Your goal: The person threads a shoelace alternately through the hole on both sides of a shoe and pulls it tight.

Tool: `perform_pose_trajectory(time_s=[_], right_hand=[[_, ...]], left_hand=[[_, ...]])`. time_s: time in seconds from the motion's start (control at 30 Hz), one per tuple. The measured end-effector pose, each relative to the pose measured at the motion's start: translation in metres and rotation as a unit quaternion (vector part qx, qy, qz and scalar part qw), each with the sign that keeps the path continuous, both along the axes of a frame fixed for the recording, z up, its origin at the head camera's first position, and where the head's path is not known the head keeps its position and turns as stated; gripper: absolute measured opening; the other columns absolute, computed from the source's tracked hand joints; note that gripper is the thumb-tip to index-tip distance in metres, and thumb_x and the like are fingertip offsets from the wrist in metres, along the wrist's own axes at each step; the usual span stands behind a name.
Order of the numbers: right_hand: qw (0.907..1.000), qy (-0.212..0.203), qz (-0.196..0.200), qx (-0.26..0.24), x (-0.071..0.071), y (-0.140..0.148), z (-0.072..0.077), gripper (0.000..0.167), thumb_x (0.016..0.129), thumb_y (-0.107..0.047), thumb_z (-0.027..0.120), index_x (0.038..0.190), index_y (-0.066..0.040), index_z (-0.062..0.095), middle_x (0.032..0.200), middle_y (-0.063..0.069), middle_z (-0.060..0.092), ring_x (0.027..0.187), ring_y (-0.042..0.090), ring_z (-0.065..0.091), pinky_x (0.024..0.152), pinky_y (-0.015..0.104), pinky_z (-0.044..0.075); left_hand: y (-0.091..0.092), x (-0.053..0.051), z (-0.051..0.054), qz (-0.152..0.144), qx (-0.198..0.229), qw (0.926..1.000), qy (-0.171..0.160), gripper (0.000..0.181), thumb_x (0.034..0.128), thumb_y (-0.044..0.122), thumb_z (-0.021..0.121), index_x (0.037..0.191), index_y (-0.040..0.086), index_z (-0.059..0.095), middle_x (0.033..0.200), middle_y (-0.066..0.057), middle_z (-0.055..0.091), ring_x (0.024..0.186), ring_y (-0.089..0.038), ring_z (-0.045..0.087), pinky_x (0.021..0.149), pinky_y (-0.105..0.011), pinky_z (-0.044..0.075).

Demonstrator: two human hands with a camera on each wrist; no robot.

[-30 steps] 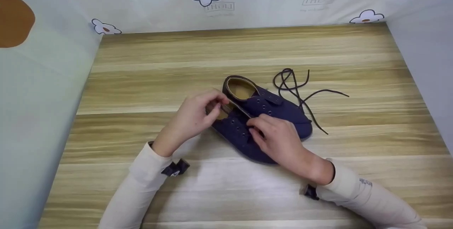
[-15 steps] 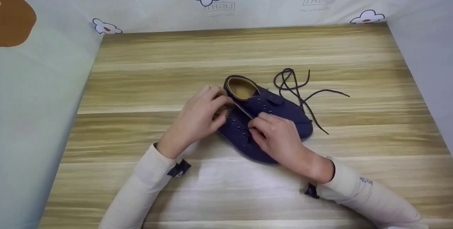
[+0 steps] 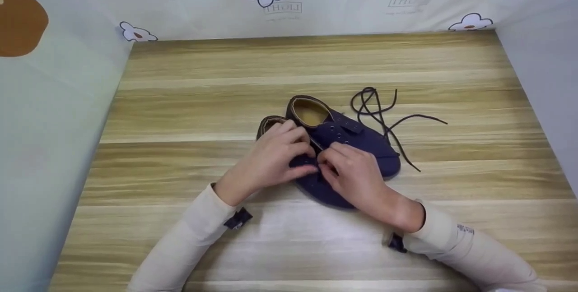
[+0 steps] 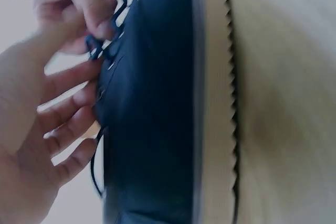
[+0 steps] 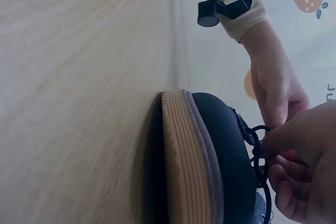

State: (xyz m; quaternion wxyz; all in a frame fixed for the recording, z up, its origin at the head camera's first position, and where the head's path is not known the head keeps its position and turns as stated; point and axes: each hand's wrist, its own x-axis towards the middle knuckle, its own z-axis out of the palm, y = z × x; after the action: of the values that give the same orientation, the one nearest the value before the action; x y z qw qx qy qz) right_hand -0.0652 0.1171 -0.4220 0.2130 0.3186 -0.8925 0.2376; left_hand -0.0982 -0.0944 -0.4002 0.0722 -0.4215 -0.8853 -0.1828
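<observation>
Two navy lace-up shoes lie side by side, toes toward the lower right in the head view: the near shoe (image 3: 323,192) and the far shoe (image 3: 379,154). My right hand (image 3: 356,174) pinches a dark shoelace (image 5: 257,153) over the near shoe's eyelets. From the left comes my left hand (image 3: 275,154), its thumb and fingers apart, with fingertips against the eyelet edge in the left wrist view. A thin stretch of lace hangs by its little finger there. The hands hide much of the near shoe's opening and tongue.
A loose dark lace (image 3: 375,111) lies in loops behind the far shoe, with ends trailing right. The wood-grain tabletop (image 3: 203,89) is bounded by a flower-printed sheet (image 3: 203,3) at the back and sides.
My left hand has moved right and forward from the near shoe's heel opening to its eyelets, its thumb and fingers spreading apart. The right hand has stayed put. The near shoe's heel shows again.
</observation>
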Motion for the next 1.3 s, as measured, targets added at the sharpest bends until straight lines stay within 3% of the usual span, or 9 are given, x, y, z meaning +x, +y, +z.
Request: perform_pose_trajectory(time_s=[0.13,0.27,0.53,0.8,0.87,0.97,1.13,1.3], right_hand=[[0.9996,0.02,-0.016,0.009,0.001,-0.001,-0.001,0.017,0.076,-0.007,0.079,0.084,-0.015,0.067,0.076,-0.005,0.062,0.064,0.011,0.061,0.055,0.027,0.051],[0.9987,0.04,-0.025,0.021,0.001,-0.002,-0.002,0.017,0.075,-0.004,0.077,0.083,-0.014,0.066,0.076,-0.004,0.062,0.064,0.015,0.062,0.054,0.029,0.052],[0.9987,0.041,-0.025,0.019,0.0,-0.002,-0.002,0.016,0.077,-0.004,0.075,0.083,-0.014,0.064,0.082,-0.003,0.058,0.07,0.014,0.059,0.055,0.028,0.052],[0.9993,0.037,0.006,-0.008,-0.001,-0.002,-0.001,0.021,0.077,0.002,0.073,0.082,-0.013,0.059,0.088,-0.002,0.062,0.078,0.015,0.062,0.061,0.028,0.055],[0.9992,0.037,0.013,-0.01,-0.001,-0.001,-0.001,0.022,0.075,0.003,0.074,0.082,-0.012,0.059,0.086,-0.002,0.062,0.077,0.015,0.063,0.063,0.028,0.055],[0.9992,0.033,0.02,-0.007,-0.001,-0.001,-0.001,0.022,0.076,0.002,0.074,0.083,-0.012,0.059,0.085,-0.003,0.062,0.077,0.014,0.063,0.065,0.028,0.055],[0.9994,0.024,0.023,-0.001,-0.001,-0.001,0.0,0.018,0.08,0.002,0.07,0.084,-0.012,0.059,0.085,-0.002,0.062,0.076,0.014,0.062,0.064,0.027,0.055],[0.9994,0.025,0.025,0.001,-0.002,0.0,-0.001,0.017,0.081,0.002,0.067,0.083,-0.012,0.058,0.084,-0.003,0.06,0.074,0.013,0.06,0.062,0.027,0.053]], left_hand=[[0.001,0.0,-0.002,0.006,0.01,0.9999,0.009,0.013,0.0881,0.029,0.071,0.095,0.019,0.074,0.101,0.004,0.063,0.095,-0.018,0.05,0.085,-0.033,0.042],[-0.002,0.0,-0.002,-0.001,0.028,0.9996,0.01,0.008,0.0845,0.022,0.072,0.092,0.02,0.073,0.101,0.005,0.065,0.095,-0.017,0.052,0.088,-0.033,0.043],[-0.005,0.0,-0.004,-0.034,0.048,0.998,-0.022,0.008,0.0807,0.021,0.075,0.087,0.02,0.071,0.103,0.004,0.062,0.1,-0.017,0.05,0.093,-0.034,0.043],[-0.009,-0.001,-0.003,-0.016,0.039,0.9985,-0.035,0.008,0.0837,0.023,0.077,0.088,0.02,0.072,0.112,0.002,0.063,0.106,-0.017,0.053,0.099,-0.034,0.045],[-0.009,-0.002,-0.003,-0.013,0.033,0.9982,-0.049,0.009,0.0849,0.022,0.076,0.091,0.019,0.07,0.114,0.003,0.065,0.111,-0.017,0.055,0.103,-0.034,0.045],[-0.009,-0.002,-0.003,-0.006,0.023,0.9949,-0.098,0.014,0.0892,0.022,0.071,0.101,0.019,0.065,0.114,0.004,0.066,0.114,-0.016,0.057,0.104,-0.035,0.045],[-0.009,-0.003,-0.005,0.012,0.038,0.9822,-0.183,0.025,0.0946,0.016,0.051,0.118,0.02,0.059,0.114,0.005,0.065,0.113,-0.013,0.056,0.106,-0.036,0.042],[-0.007,-0.009,-0.004,0.002,0.038,0.9819,-0.186,0.03,0.0932,0.013,0.046,0.115,0.02,0.065,0.11,0.006,0.068,0.111,-0.015,0.054,0.11,-0.039,0.034]])
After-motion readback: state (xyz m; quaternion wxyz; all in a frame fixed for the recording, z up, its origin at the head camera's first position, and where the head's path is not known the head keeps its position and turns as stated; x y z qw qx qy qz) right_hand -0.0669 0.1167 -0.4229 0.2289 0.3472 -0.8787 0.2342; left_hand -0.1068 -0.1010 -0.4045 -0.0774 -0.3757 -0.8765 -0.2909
